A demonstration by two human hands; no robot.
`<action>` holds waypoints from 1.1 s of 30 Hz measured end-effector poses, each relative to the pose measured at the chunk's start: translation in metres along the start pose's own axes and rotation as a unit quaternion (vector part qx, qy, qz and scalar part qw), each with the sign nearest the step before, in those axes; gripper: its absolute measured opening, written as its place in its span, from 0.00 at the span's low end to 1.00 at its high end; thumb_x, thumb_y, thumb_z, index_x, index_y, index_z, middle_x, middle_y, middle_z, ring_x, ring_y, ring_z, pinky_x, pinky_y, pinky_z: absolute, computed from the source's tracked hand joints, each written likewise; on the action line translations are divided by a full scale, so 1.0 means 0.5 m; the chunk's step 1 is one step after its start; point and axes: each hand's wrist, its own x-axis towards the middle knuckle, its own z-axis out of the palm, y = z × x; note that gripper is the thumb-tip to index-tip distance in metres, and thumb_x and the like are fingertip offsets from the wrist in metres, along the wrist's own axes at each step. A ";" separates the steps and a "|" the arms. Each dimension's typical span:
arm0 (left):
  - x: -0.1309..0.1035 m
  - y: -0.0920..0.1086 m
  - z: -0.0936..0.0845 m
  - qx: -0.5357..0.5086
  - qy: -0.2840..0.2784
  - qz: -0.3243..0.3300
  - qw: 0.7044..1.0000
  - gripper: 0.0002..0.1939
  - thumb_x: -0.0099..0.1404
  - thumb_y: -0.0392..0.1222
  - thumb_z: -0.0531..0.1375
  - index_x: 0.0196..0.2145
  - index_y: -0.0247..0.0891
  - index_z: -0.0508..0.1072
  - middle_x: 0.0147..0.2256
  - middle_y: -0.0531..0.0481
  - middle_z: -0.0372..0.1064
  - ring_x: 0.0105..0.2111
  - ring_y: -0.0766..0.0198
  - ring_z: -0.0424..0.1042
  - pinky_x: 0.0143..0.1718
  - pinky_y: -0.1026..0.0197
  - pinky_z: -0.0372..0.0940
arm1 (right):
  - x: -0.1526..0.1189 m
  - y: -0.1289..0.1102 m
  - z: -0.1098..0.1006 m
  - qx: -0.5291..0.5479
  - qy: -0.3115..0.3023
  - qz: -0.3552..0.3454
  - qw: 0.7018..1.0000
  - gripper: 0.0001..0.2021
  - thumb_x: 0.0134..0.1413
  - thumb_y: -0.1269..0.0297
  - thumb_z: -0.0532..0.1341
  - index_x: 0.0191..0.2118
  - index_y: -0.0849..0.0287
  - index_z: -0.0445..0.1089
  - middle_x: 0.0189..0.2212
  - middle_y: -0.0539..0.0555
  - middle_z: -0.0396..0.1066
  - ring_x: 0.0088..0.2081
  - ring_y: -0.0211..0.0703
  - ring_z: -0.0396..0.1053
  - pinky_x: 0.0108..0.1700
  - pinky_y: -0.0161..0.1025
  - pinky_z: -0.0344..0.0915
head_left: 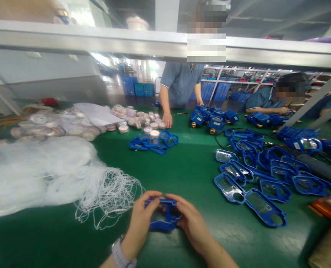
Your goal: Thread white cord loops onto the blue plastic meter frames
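Near the front middle of the green table (179, 167), a blue plastic frame (164, 225) is held between both hands. My left hand (143, 214) grips its left side, thumb on the top face, and a pale wristband shows on that wrist. My right hand (190, 219) wraps round the frame's right side. To the left of my hands lies a tangle of white cord (112, 193) beside a large clear plastic bag (39, 175). Several blue frames with clear windows (263, 204) are spread and overlapping on the right.
A smaller group of blue frames (156, 143) lies ahead, beside white-and-pink rolls (123, 128). Blue devices with brass fittings (217, 123) stand farther back. People in blue shirts work opposite. A metal shelf beam (98, 42) crosses above; an orange object (328, 207) sits at right.
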 end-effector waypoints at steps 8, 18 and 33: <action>0.000 0.020 -0.008 -0.067 -0.013 -0.045 0.997 0.15 0.59 0.44 0.58 0.42 0.36 0.69 0.33 0.48 0.74 0.32 0.61 0.72 0.37 0.62 0.65 | -0.005 -0.010 -0.012 0.054 -0.041 0.018 0.998 0.20 0.50 0.62 0.61 0.50 0.57 0.68 0.34 0.55 0.73 0.36 0.44 0.70 0.33 0.40 0.69; 0.019 0.032 -0.030 -0.123 -0.067 -0.104 0.985 0.23 0.61 0.49 0.59 0.51 0.34 0.66 0.39 0.42 0.74 0.38 0.58 0.72 0.41 0.59 0.64 | -0.001 -0.023 -0.025 0.075 -0.009 -0.025 0.997 0.20 0.54 0.62 0.60 0.53 0.56 0.65 0.37 0.57 0.73 0.41 0.46 0.71 0.37 0.42 0.71; 0.013 0.053 -0.038 -0.261 -0.120 -0.167 0.943 0.20 0.65 0.37 0.55 0.54 0.30 0.63 0.46 0.35 0.72 0.44 0.55 0.71 0.44 0.55 0.64 | -0.003 -0.038 -0.033 0.123 -0.046 -0.020 0.991 0.20 0.56 0.64 0.59 0.55 0.58 0.61 0.36 0.57 0.74 0.43 0.47 0.72 0.39 0.42 0.72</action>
